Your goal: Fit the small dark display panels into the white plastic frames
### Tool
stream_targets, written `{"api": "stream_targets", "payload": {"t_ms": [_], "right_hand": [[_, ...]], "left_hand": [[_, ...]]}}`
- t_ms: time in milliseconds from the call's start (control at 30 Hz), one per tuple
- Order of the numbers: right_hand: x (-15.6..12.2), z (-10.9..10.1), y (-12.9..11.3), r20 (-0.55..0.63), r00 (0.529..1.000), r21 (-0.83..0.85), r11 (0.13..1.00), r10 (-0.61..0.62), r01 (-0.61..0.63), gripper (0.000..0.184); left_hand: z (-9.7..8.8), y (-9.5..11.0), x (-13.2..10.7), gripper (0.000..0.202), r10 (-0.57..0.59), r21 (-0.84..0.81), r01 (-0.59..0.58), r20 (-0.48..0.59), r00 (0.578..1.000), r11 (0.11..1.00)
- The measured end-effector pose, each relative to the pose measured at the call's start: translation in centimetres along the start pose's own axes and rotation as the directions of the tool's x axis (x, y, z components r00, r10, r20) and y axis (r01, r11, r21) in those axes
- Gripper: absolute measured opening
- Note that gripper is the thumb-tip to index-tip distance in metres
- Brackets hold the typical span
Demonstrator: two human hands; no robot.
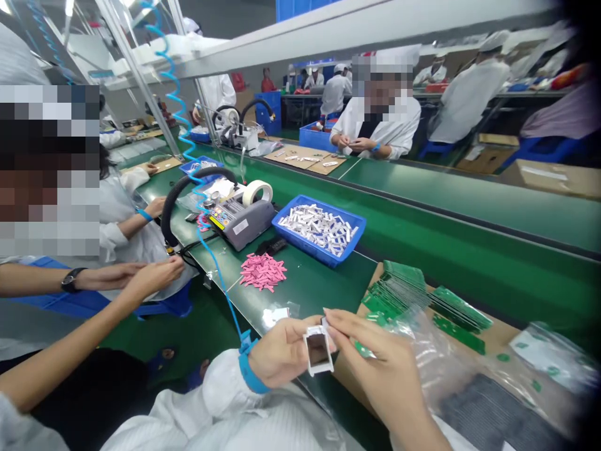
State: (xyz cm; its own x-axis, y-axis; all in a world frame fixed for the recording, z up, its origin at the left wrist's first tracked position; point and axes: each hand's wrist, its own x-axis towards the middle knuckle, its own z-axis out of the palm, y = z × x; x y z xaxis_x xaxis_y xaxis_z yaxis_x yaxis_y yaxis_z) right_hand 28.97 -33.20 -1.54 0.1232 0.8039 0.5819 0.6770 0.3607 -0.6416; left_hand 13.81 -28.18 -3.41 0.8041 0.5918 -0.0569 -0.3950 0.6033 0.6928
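My left hand, with a blue strap at its wrist, is closed on a small white plastic housing. The housing is a rectangular frame with a dark, shiny middle, held tilted above the bench edge. My right hand is closed in a pinch at the housing's upper right corner. A small dark-edged piece shows at its fingertips, too small to name. Beyond my hands, a pile of pink strips lies on the green bench. Behind the pile stands a blue tray full of small white parts.
Green circuit boards stand in rows on cardboard at right, beside clear plastic bags. A grey tape dispenser is behind the pink pile. A coiled blue cord hangs at left. Co-workers' arms reach in at left; another person sits opposite.
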Motion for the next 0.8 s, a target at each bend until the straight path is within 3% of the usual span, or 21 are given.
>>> {"api": "stream_targets", "payload": {"t_ms": [133,267,367,433,500,567,633,667,733,800], "right_hand": [[0.4,0.9,-1.3,-0.025,0.998,-0.016,0.999,0.050,-0.051,0.013],[-0.1,1.2,-1.7,-0.119,0.985,0.081,0.990,0.127,-0.118,0.012],[-2.0,3.0,0.1,0.123,0.952,0.140,0.945,0.280,-0.296,0.014],[-3.6,4.8,1.8,0.334,0.878,0.026,0.928,0.342,-0.371,0.014],[-4.6,6.2,3.1,0.355,0.851,-0.048,0.916,0.388,-0.398,0.014],[-4.6,6.3,3.3,0.309,0.862,-0.063,0.913,0.402,-0.404,0.006],[-3.5,5.0,2.4,0.279,0.851,0.101,0.868,0.445,-0.487,0.015],[-2.8,4.0,1.6,0.288,0.825,0.255,0.792,0.486,-0.555,0.023],[-1.4,1.9,-0.1,0.395,0.730,0.577,0.468,0.558,-0.670,0.034],[-0.4,0.3,-1.5,0.529,0.657,0.704,0.155,0.537,-0.693,0.033]], "left_hand": [[-1.0,0.3,-0.3,0.042,0.013,-0.024,-0.014,-0.047,0.999,1.000],[-2.7,1.6,-0.6,0.036,0.155,-0.067,-0.167,-0.151,0.976,0.984],[-3.9,2.6,-0.9,0.032,0.245,-0.056,-0.262,-0.212,0.946,0.964],[-4.2,2.8,-1.1,0.033,0.245,-0.056,-0.261,-0.206,0.947,0.964],[-4.0,2.5,-1.2,0.033,0.228,-0.058,-0.241,-0.173,0.958,0.969],[-3.4,2.0,-1.1,0.033,0.218,-0.051,-0.226,-0.130,0.967,0.973],[-2.6,1.5,-0.8,0.037,0.208,-0.037,-0.211,-0.085,0.975,0.977],[-2.2,1.2,-0.6,0.038,0.193,-0.029,-0.195,-0.059,0.979,0.980],[-1.4,0.8,-0.2,0.041,0.152,-0.018,-0.152,-0.010,0.988,0.988],[-0.7,0.4,0.2,0.041,0.112,-0.019,-0.112,0.033,0.993,0.994]]}}
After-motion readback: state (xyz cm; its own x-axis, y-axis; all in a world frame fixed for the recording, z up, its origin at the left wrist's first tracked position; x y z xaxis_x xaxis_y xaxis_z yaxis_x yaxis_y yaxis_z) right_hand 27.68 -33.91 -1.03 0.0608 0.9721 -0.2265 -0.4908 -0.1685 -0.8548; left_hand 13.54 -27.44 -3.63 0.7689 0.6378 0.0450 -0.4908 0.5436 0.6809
